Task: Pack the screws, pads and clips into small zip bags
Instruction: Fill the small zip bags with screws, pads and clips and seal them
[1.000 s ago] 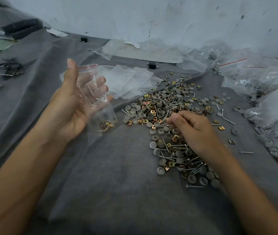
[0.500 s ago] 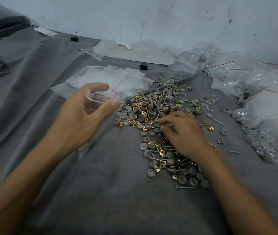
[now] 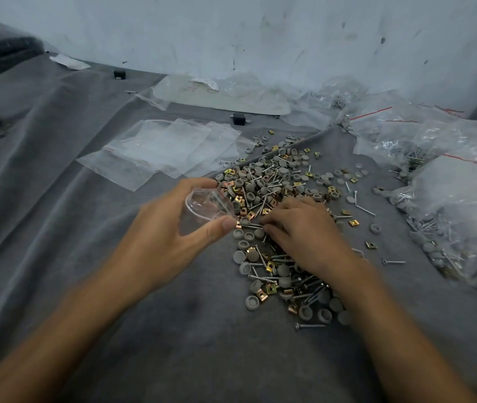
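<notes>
A heap of silver screws, grey round pads and gold clips (image 3: 272, 187) lies spread on the grey cloth (image 3: 173, 330). My left hand (image 3: 170, 237) holds a small clear zip bag (image 3: 206, 205) with its mouth held open between thumb and fingers, right at the heap's left edge. My right hand (image 3: 304, 234) lies palm down on the heap just right of the bag, fingers curled over screws; what the fingertips hold is hidden.
Empty zip bags (image 3: 159, 149) lie fanned out behind my left hand. Large clear bags of screws and pads (image 3: 449, 175) crowd the right side. A white wall (image 3: 260, 33) stands close behind. Small black blocks (image 3: 238, 119) sit on the cloth.
My left hand turned over and brought the bag down from the left to the heap's edge, mouth open. My right hand shifted a little towards the bag over the parts.
</notes>
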### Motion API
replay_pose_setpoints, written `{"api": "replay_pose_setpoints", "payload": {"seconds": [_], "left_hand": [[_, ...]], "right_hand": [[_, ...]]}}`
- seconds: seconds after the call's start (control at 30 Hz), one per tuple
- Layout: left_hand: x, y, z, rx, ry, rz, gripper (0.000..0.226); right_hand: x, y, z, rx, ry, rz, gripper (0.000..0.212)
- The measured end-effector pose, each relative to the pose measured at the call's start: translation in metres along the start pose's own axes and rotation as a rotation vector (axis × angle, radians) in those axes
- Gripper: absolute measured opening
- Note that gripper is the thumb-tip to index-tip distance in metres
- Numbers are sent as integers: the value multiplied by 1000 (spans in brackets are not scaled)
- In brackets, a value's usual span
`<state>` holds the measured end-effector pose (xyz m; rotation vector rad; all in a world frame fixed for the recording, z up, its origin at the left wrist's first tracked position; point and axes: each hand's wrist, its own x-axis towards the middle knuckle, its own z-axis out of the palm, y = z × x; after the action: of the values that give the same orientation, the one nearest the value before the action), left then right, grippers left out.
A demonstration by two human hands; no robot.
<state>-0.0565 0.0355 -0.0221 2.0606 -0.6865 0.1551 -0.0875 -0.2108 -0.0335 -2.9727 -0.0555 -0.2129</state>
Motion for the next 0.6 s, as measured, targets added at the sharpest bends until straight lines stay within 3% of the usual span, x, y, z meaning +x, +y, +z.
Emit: {"api": "replay_pose_setpoints", "payload": {"seconds": [0.47, 0.6], "left_hand": [[-2, 5, 2, -5, -37, -24, 66], [-2, 6, 1, -2, -38, -24, 66]], "right_hand": [[-6, -23, 3, -160, 37, 19, 39], [-6, -21, 1, -63, 39, 69, 23]]}}
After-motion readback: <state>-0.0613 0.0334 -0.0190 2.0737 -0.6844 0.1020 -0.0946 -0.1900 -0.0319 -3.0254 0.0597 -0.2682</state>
